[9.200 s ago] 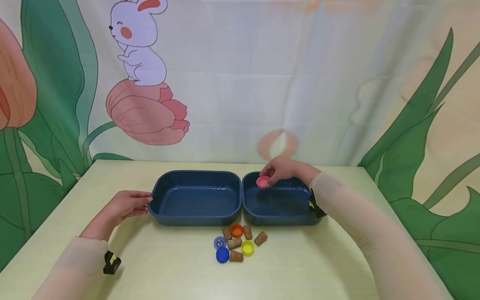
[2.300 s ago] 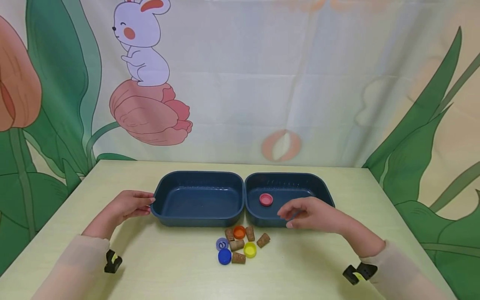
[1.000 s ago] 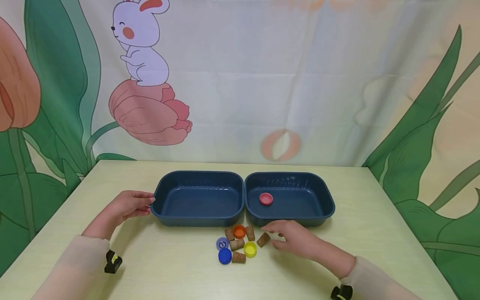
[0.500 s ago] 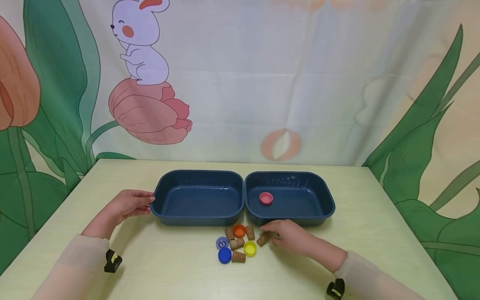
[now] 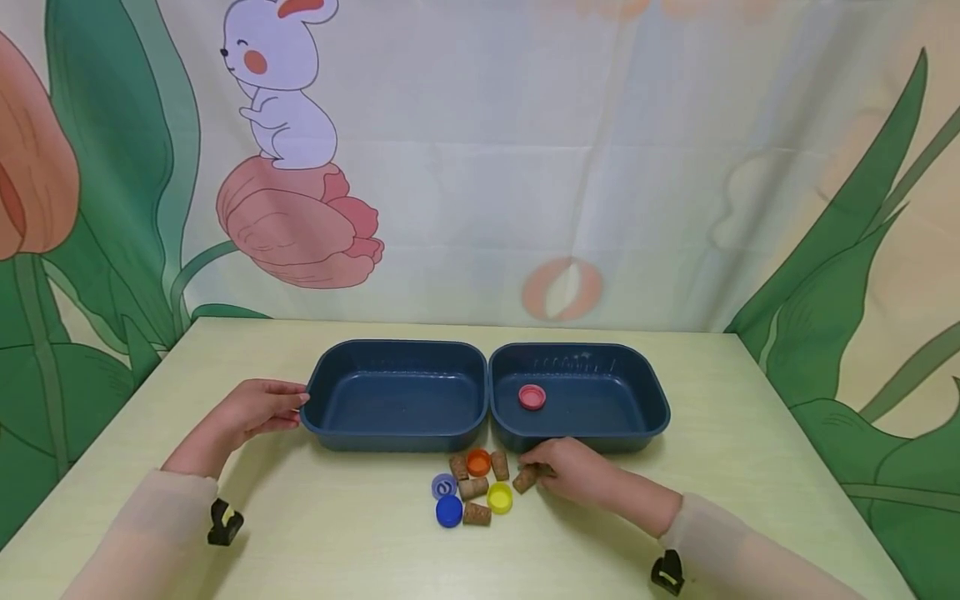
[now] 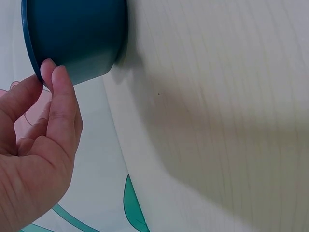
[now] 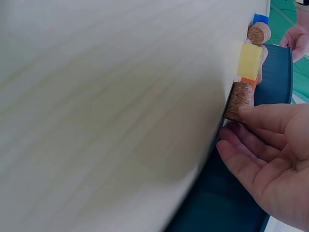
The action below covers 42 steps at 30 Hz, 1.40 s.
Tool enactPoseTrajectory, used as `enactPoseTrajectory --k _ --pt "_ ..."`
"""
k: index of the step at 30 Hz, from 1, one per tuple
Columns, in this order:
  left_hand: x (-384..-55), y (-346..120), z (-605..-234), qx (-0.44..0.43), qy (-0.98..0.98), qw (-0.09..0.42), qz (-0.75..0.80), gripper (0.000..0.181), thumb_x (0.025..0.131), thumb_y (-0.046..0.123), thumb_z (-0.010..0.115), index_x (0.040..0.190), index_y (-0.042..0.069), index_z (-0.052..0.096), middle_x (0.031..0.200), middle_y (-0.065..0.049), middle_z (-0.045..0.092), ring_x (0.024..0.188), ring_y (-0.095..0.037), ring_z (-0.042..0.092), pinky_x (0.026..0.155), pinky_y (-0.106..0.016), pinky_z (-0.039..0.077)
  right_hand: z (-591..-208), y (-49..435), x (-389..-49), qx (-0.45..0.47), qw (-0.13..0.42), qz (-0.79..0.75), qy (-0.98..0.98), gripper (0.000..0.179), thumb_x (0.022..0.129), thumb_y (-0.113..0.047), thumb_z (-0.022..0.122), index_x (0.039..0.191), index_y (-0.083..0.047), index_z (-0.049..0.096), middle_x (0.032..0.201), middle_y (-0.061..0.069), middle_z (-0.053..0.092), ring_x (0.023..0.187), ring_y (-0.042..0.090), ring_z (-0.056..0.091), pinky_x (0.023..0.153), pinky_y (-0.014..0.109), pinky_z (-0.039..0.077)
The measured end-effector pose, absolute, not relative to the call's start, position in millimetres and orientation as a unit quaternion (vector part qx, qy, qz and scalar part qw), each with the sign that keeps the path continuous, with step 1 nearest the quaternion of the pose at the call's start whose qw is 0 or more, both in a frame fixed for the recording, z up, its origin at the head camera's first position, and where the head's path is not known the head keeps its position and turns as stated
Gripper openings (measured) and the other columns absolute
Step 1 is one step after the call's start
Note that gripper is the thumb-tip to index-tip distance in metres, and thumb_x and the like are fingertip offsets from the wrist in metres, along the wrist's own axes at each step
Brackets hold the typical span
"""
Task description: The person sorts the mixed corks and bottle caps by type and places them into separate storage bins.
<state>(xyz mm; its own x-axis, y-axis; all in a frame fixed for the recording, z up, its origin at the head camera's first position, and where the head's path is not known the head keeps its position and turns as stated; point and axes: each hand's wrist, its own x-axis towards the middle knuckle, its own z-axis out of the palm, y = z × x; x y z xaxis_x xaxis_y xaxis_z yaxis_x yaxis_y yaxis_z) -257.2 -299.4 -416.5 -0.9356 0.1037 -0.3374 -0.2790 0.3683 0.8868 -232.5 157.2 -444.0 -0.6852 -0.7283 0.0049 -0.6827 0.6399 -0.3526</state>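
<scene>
My left hand pinches the left end rim of the left dark blue bin between thumb and fingers; the left wrist view shows the fingertips at that rim. In front of the right bin, my right hand pinches a cork at the right edge of a small group on the table. In the right wrist view the thumb lies on this cork, and the other fingers are partly hidden behind it. A pink bottle cap lies inside the right bin.
Beside the held cork lie several other corks, an orange cap, a yellow cap, a purple cap and a blue cap. The two bins stand side by side. A printed curtain hangs behind the table.
The pink cap, earlier in my right hand, now lies in the right bin. My right hand has come down to the cork and closed on it. The left hand stays at the rim.
</scene>
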Motion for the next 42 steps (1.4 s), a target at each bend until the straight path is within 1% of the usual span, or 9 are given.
enactPoseTrajectory --k 10,20,29,36,40,42 --pt "-259 -301 -414 -0.058 0.81 0.172 0.557 0.053 0.105 0.012 0.055 0.143 -0.022 0.039 0.082 0.009 0.068 0.074 -0.005 0.066 0.072 -0.018 0.061 -442 157 -234 -0.403 0.052 -0.162 0.899 0.017 0.089 0.002 0.072 0.104 -0.002 0.078 0.098 0.007 0.079 0.089 0.018 0.072 0.085 0.029 0.062" --pt "-258 -300 -415 -0.061 0.809 0.172 0.559 0.053 0.105 0.012 0.055 0.143 -0.022 0.039 0.082 0.009 0.069 0.074 -0.005 0.066 0.072 -0.018 0.061 -444 157 -232 -0.402 0.054 -0.157 0.901 0.018 0.089 0.003 0.071 0.104 -0.003 0.077 0.098 0.007 0.078 0.092 0.02 0.072 0.086 0.031 0.061" --pt "-258 -302 -418 -0.07 0.799 0.175 0.571 0.054 0.105 0.012 0.056 0.143 -0.021 0.04 0.081 0.01 0.069 0.073 -0.004 0.066 0.072 -0.018 0.061 -445 163 -229 -0.397 0.041 -0.157 0.903 0.015 0.089 -0.001 0.074 0.103 -0.002 0.078 0.096 0.007 0.078 0.09 0.019 0.072 0.084 0.029 0.061" --pt "-261 -303 -420 -0.062 0.78 0.185 0.594 0.055 0.104 0.013 0.057 0.144 -0.021 0.039 0.084 0.011 0.07 0.075 -0.003 0.067 0.075 -0.018 0.061 -428 174 -218 -0.398 0.033 -0.16 0.903 0.016 0.088 -0.005 0.077 0.104 -0.002 0.078 0.097 0.007 0.078 0.089 0.019 0.072 0.081 0.029 0.061" --pt "-263 -304 -422 -0.07 0.765 0.189 0.612 0.054 0.104 0.011 0.057 0.145 -0.019 0.039 0.084 0.011 0.072 0.077 -0.003 0.069 0.077 -0.02 0.062 -414 180 -215 -0.383 0.05 -0.164 0.908 0.021 0.088 -0.003 0.076 0.109 -0.002 0.077 0.102 0.007 0.079 0.093 0.021 0.073 0.082 0.03 0.061" --pt "-264 -306 -422 -0.073 0.755 0.192 0.623 0.055 0.104 0.01 0.057 0.147 -0.019 0.038 0.085 0.011 0.072 0.078 -0.003 0.071 0.077 -0.02 0.063 -406 183 -216 -0.373 0.06 -0.17 0.91 0.022 0.088 -0.002 0.076 0.11 -0.003 0.077 0.103 0.006 0.078 0.092 0.019 0.072 0.08 0.028 0.06"
